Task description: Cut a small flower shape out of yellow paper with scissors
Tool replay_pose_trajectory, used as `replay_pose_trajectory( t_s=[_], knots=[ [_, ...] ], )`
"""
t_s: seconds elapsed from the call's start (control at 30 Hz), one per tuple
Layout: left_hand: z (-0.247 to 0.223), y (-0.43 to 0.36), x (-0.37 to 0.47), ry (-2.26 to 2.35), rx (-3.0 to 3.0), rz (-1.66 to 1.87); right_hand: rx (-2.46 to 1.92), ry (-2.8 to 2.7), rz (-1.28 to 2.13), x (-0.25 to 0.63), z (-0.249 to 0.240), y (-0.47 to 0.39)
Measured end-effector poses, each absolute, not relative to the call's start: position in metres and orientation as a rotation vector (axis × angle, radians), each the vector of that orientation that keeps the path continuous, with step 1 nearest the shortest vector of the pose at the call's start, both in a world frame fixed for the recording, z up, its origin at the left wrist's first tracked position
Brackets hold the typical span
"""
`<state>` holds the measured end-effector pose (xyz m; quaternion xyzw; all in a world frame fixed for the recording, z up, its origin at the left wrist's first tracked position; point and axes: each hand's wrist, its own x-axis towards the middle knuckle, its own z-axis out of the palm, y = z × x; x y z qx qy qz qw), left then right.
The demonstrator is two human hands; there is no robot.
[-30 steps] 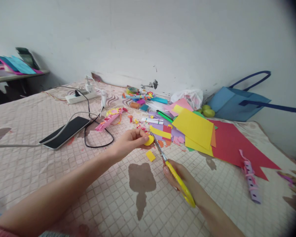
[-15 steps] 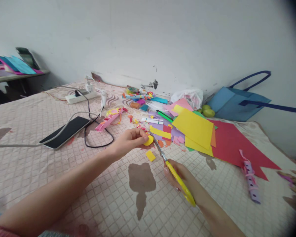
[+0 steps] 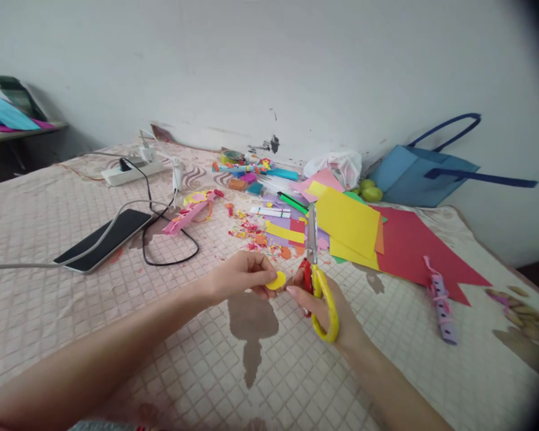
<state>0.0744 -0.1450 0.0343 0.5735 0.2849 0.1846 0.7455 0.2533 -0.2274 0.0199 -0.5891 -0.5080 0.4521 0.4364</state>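
Observation:
My left hand pinches a small round piece of yellow paper between thumb and fingers, above the quilted tablecloth. My right hand grips scissors with one yellow and one red handle. The blades point away from me, look closed together and stand clear of the yellow piece. The right fingertips are close to the piece's right edge; whether they touch it I cannot tell. Beyond both hands lie colourful paper scraps and a yellow paper strip.
Yellow sheets and a red sheet lie at right, near a purple paper roll and a blue bag. On the left are a phone, looped black cable and a power strip. Pink paper craft lies mid-left.
The scissors have swung away from the yellow piece, turning upright with their blades pointing away. My hands have come closer together. The view has shifted slightly.

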Motion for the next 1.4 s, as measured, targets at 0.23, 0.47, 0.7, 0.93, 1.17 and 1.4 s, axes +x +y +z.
replay_pose_trajectory(
  t_s=[0.23,0.47,0.7,0.93,1.17,1.4],
  knots=[
    [0.033,-0.15,0.079,0.632,1.263,0.354,-1.352,-1.199,1.144,0.249,0.018,-0.226],
    [0.03,-0.152,0.08,0.622,1.242,0.377,-1.347,-1.152,1.154,0.249,0.015,-0.225],
    [0.033,-0.147,0.077,0.646,1.205,0.493,-1.379,-1.282,1.205,0.251,0.02,-0.229],
    [0.035,-0.144,0.074,0.622,1.275,0.439,-1.433,-1.248,1.141,0.251,0.017,-0.227],
    [0.03,-0.149,0.077,0.609,1.319,0.339,-1.442,-1.245,1.087,0.247,0.019,-0.225],
    [0.026,-0.15,0.079,0.6,1.243,0.372,-1.401,-1.208,1.048,0.247,0.014,-0.225]
  ],
)
